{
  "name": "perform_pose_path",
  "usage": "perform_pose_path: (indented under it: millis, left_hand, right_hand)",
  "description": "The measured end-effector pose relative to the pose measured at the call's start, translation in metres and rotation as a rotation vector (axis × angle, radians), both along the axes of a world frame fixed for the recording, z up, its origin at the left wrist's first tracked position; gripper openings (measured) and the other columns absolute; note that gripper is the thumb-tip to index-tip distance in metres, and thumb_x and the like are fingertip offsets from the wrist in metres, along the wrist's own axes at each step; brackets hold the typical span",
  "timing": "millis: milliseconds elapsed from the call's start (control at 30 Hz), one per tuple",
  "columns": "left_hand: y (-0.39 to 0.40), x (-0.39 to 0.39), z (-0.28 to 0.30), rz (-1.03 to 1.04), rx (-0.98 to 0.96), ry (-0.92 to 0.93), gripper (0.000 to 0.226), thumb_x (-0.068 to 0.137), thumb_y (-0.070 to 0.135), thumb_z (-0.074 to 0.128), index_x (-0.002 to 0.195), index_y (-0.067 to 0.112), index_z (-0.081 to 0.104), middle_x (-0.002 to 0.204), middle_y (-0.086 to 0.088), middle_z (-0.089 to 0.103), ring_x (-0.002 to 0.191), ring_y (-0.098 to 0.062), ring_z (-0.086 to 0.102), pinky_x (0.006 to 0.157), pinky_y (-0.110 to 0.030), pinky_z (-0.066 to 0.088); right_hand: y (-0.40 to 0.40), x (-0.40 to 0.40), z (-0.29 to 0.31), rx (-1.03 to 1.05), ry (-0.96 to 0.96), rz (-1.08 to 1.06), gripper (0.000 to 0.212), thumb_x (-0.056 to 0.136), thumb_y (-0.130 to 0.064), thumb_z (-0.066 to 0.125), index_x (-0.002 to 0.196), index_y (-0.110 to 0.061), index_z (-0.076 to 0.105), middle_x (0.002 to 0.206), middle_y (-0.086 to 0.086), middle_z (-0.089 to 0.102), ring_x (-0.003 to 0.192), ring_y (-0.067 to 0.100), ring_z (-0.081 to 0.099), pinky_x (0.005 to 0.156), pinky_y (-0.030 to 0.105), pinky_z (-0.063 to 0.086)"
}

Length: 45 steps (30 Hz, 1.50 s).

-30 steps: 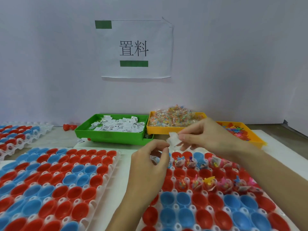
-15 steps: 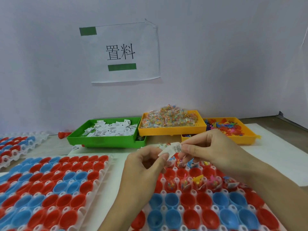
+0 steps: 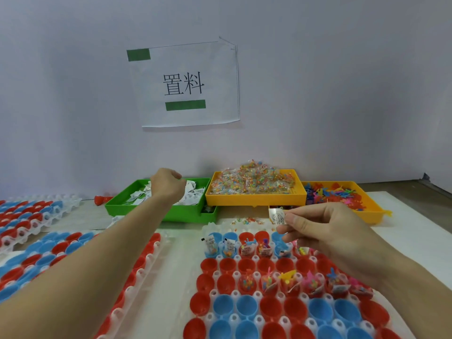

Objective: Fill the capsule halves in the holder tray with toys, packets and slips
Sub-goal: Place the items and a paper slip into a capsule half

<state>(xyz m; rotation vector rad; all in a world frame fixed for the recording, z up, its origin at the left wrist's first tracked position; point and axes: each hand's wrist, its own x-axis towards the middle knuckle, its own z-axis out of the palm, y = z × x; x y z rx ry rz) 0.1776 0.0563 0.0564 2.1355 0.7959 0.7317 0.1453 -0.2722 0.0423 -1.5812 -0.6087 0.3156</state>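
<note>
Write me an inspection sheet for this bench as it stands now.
Surface: white mat under the trays.
Job's things: holder tray of red and blue capsule halves, some filled; green tray of paper slips; yellow tray of packets; orange tray of plastic toys.
Clutter: spare holder trays at left; loose packets on the mat; red piece beside the green tray.
Hands: left hand curled over the slips, grip hidden; right hand pinches a slip above the tray.
Cables: nothing seen.
Surroundings: wall sign reading 置料.
</note>
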Motion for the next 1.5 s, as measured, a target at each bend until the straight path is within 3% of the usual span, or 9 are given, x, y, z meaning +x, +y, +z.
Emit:
perform_pose_path:
  millis: [267, 367, 500, 700, 867, 933, 1067, 1300, 1500]
  left_hand:
    - [-0.026, -0.031, 0.002, -0.102, 0.124, -0.078, 0.019, 0.095, 0.018, 0.061, 0.107, 0.009, 0.073, 0.105, -0.01, 0.073, 0.086, -0.025, 0.07, 0.073, -0.03, 0.055]
    - [-0.07, -0.074, 0.004, -0.399, 0.074, -0.144, 0.017, 0.096, 0.027, 0.06, 0.097, 0.017, 0.074, 0.084, 0.003, 0.075, 0.071, -0.01, 0.069, 0.055, -0.013, 0.045]
    - [-0.124, -0.125, -0.007, -0.736, -0.079, -0.132, 0.027, 0.081, 0.044, 0.069, 0.098, 0.025, 0.073, 0.085, 0.007, 0.075, 0.074, -0.008, 0.07, 0.061, -0.016, 0.052]
    - [-0.138, -0.131, -0.029, -0.707, -0.246, -0.287, 0.006, 0.081, 0.013, 0.079, 0.085, 0.015, 0.075, 0.077, -0.008, 0.074, 0.07, -0.021, 0.067, 0.07, -0.035, 0.054]
    - [-0.13, -0.138, -0.041, -0.633, -0.286, -0.316, 0.008, 0.077, 0.015, 0.082, 0.077, 0.014, 0.075, 0.071, -0.011, 0.072, 0.062, -0.018, 0.062, 0.062, -0.035, 0.052]
    - [-0.128, -0.141, -0.042, -0.621, -0.262, -0.301, 0.014, 0.077, 0.021, 0.082, 0.076, 0.009, 0.075, 0.071, -0.01, 0.072, 0.062, -0.023, 0.064, 0.063, -0.039, 0.054]
    - [-0.127, -0.143, -0.04, -0.608, -0.239, -0.271, 0.018, 0.078, 0.025, 0.081, 0.064, 0.018, 0.073, 0.058, -0.004, 0.067, 0.053, -0.01, 0.056, 0.054, -0.027, 0.046]
    - [-0.126, -0.14, -0.043, -0.657, -0.198, -0.176, 0.025, 0.084, 0.027, 0.077, 0.06, 0.031, 0.07, 0.055, 0.007, 0.062, 0.054, -0.006, 0.052, 0.055, -0.023, 0.043]
    - [-0.12, -0.141, -0.045, -0.596, 0.064, -0.107, 0.026, 0.085, 0.012, 0.074, 0.069, 0.032, 0.069, 0.066, 0.011, 0.068, 0.063, -0.002, 0.058, 0.059, -0.011, 0.042]
  right_hand:
    - [-0.001, 0.0, 0.0, 0.009, 0.045, -0.019, 0.02, 0.077, -0.032, 0.068, 0.088, -0.022, 0.082, 0.091, 0.005, 0.078, 0.083, 0.018, 0.075, 0.068, 0.02, 0.058]
    - [0.002, -0.004, 0.0, 0.018, 0.064, 0.005, 0.019, 0.078, -0.031, 0.069, 0.09, -0.023, 0.081, 0.092, 0.007, 0.078, 0.082, 0.019, 0.075, 0.067, 0.018, 0.056]
    - [0.008, -0.01, -0.001, -0.011, 0.079, 0.091, 0.02, 0.079, -0.032, 0.071, 0.091, -0.02, 0.081, 0.094, 0.01, 0.077, 0.082, 0.018, 0.074, 0.071, 0.022, 0.057]
    - [0.019, -0.021, -0.003, -0.13, -0.056, 0.15, 0.02, 0.085, -0.038, 0.067, 0.098, -0.031, 0.08, 0.094, 0.001, 0.078, 0.087, 0.014, 0.074, 0.077, 0.024, 0.058]
    - [0.027, -0.033, -0.002, -0.211, -0.263, 0.138, 0.018, 0.08, -0.052, 0.067, 0.094, -0.046, 0.077, 0.082, -0.009, 0.077, 0.08, 0.005, 0.073, 0.075, 0.013, 0.054]
    - [0.03, -0.035, -0.004, -0.221, -0.314, 0.062, 0.008, 0.084, -0.041, 0.072, 0.088, -0.041, 0.079, 0.077, -0.011, 0.076, 0.075, 0.005, 0.073, 0.075, 0.017, 0.057]
    - [0.032, -0.036, -0.007, -0.259, -0.4, -0.075, 0.013, 0.091, -0.022, 0.07, 0.083, -0.03, 0.078, 0.073, -0.01, 0.075, 0.071, 0.006, 0.072, 0.072, 0.026, 0.059]
    - [0.037, -0.038, -0.013, -0.284, -0.522, -0.161, 0.012, 0.089, -0.022, 0.072, 0.084, -0.03, 0.079, 0.072, -0.022, 0.072, 0.073, -0.003, 0.069, 0.07, 0.012, 0.054]
    - [0.035, -0.031, -0.016, -0.307, -0.617, -0.234, 0.015, 0.089, -0.018, 0.073, 0.085, -0.032, 0.077, 0.074, -0.022, 0.072, 0.076, -0.006, 0.067, 0.071, 0.009, 0.052]
